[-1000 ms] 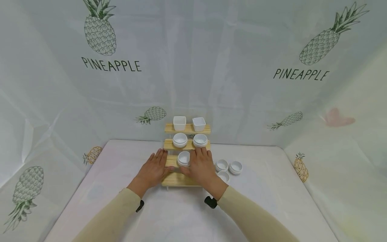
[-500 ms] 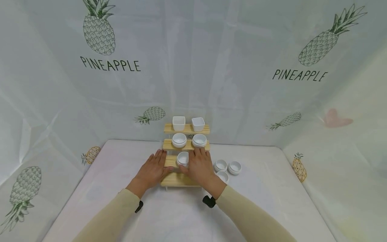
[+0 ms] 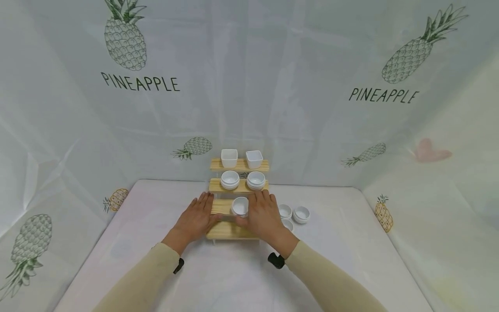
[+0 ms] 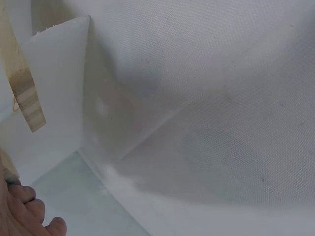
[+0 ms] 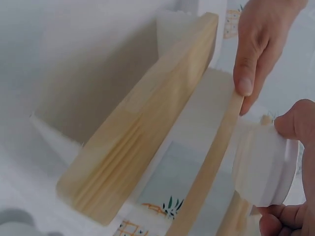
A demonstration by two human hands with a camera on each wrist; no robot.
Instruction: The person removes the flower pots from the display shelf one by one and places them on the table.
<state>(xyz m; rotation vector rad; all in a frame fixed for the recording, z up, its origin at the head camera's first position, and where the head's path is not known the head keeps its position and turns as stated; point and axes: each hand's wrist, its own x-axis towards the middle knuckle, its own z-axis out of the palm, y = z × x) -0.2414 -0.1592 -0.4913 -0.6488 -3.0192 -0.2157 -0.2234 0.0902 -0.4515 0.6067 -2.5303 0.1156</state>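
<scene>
A tiered wooden stand [image 3: 231,232] with white side panels stands near the back of the table. On its second plank from the bottom is a small round white bowl [image 3: 239,206]. My right hand [image 3: 266,219] holds this bowl, thumb and fingers on opposite sides of it in the right wrist view [image 5: 261,167]. My left hand [image 3: 195,222] grips the stand's left end. Its fingers lie along the side and its thumb reaches the plank's front edge. In the left wrist view, only part of the left hand [image 4: 24,211] shows at the lower left.
Two square white bowls [image 3: 229,158] occupy the top plank, and two round white bowls [image 3: 230,180] sit one plank lower. Three more round bowls [image 3: 302,214] rest on the table right of the stand, partly behind my right hand. A pineapple-print cloth [image 3: 304,99] hangs behind.
My right hand and the round bowl have shifted a little to the right along the plank. My left hand keeps its place on the stand. The head view has shifted slightly.
</scene>
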